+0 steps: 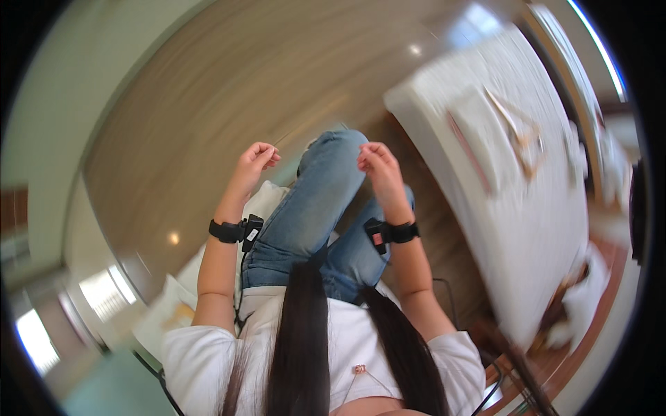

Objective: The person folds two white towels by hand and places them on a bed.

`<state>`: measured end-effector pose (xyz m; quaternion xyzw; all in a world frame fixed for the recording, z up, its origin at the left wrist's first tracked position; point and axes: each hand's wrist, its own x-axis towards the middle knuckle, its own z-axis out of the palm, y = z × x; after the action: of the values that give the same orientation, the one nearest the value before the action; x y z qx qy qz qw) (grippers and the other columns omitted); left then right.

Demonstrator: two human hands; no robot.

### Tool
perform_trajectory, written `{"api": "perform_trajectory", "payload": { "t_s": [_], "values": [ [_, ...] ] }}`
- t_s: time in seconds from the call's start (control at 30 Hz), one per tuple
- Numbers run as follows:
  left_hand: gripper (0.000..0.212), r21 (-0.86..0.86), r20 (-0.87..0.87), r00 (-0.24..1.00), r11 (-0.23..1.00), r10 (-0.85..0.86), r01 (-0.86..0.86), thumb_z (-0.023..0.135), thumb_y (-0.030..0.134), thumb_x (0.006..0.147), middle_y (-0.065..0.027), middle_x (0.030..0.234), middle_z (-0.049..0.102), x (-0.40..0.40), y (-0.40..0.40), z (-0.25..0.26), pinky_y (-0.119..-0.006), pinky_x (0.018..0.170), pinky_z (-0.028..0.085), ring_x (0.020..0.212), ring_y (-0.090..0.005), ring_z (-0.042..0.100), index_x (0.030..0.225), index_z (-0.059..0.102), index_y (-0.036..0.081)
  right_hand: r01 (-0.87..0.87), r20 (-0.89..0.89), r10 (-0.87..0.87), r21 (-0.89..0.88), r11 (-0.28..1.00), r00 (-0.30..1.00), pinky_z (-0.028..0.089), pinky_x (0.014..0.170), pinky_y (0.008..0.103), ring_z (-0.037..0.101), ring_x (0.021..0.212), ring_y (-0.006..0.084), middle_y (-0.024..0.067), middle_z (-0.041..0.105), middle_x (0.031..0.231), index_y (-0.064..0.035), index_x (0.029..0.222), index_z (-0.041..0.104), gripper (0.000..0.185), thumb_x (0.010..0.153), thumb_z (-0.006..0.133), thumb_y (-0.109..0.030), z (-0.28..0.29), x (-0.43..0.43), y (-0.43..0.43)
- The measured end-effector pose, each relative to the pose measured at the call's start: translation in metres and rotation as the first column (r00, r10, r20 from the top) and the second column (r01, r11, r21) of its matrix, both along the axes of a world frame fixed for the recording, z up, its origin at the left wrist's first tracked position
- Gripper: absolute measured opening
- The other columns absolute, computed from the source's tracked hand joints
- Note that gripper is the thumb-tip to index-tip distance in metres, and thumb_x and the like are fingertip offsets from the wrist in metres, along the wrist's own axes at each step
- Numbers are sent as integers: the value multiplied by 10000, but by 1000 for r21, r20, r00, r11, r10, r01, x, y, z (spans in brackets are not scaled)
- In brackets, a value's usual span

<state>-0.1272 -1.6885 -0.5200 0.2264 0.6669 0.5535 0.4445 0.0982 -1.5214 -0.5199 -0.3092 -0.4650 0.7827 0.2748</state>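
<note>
My left hand (pixel 263 157) is raised over the left side of my lap, its thumb and fingertips drawn together. A thin dark line shows by those fingertips; blur hides whether it is a held strand or a floor seam. My right hand (pixel 379 160) hovers by the bent knee of my blue jeans (pixel 328 182), fingers curled inward. Whether it pinches something small cannot be made out. The hands are apart from each other. Each forearm wears a black strap with a small box, the left one (pixel 229 232) trailing a cable and the right one (pixel 400 232) bearing a reddish label.
To my right stands a table under a white cloth (pixel 499 229). A pale flat pad (pixel 486 140), a thin pinkish strip (pixel 468 151) and blurred tan pieces (pixel 523 138) lie on it. A brown floor (pixel 197 114) stretches ahead. White fabric (pixel 171 307) lies by my left side.
</note>
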Motion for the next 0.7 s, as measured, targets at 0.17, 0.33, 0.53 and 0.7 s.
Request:
{"api": "perform_trajectory", "payload": {
  "t_s": [0.17, 0.33, 0.53, 0.7],
  "values": [
    [205, 36, 116, 946, 951, 303, -308, 493, 223, 909, -43, 904, 606, -23, 46, -67, -272, 818, 433, 866, -122, 561, 990, 554, 45, -352, 31, 365, -195, 915, 931, 422, 681, 227, 521, 726, 90, 8, 558, 779, -47, 957, 561, 133, 877, 533, -149, -78, -109, 63],
    [242, 28, 16, 901, 901, 433, -434, 496, 227, 912, -67, 939, 605, 0, 3, -54, -276, 824, 434, 888, -141, 562, 1041, 535, 26, -621, -34, 663, -388, 681, 748, 426, 681, 232, 523, 743, 97, 8, 551, 780, -51, 966, 558, 138, 891, 504, -153, -126, -158, 52],
    [223, -146, -272, 410, 384, 871, -912, 497, 208, 890, -66, 882, 611, 70, -140, -89, -262, 774, 441, 814, -144, 563, 991, 560, 19, -941, -25, 959, -205, 270, 281, 428, 735, 228, 529, 778, 90, 10, 556, 817, -42, 981, 552, 170, 888, 514, -179, -114, -223, -23],
    [391, -606, -546, 413, -4, 729, -795, 591, 371, 794, -123, 842, 638, 136, -251, -113, -334, 716, 473, 781, -229, 608, 900, 609, -5, -998, 1, 999, -47, -52, -52, 428, 773, 243, 534, 806, 101, 23, 562, 852, -32, 992, 548, 203, 873, 525, -195, -62, -191, -68]
  ]
}}
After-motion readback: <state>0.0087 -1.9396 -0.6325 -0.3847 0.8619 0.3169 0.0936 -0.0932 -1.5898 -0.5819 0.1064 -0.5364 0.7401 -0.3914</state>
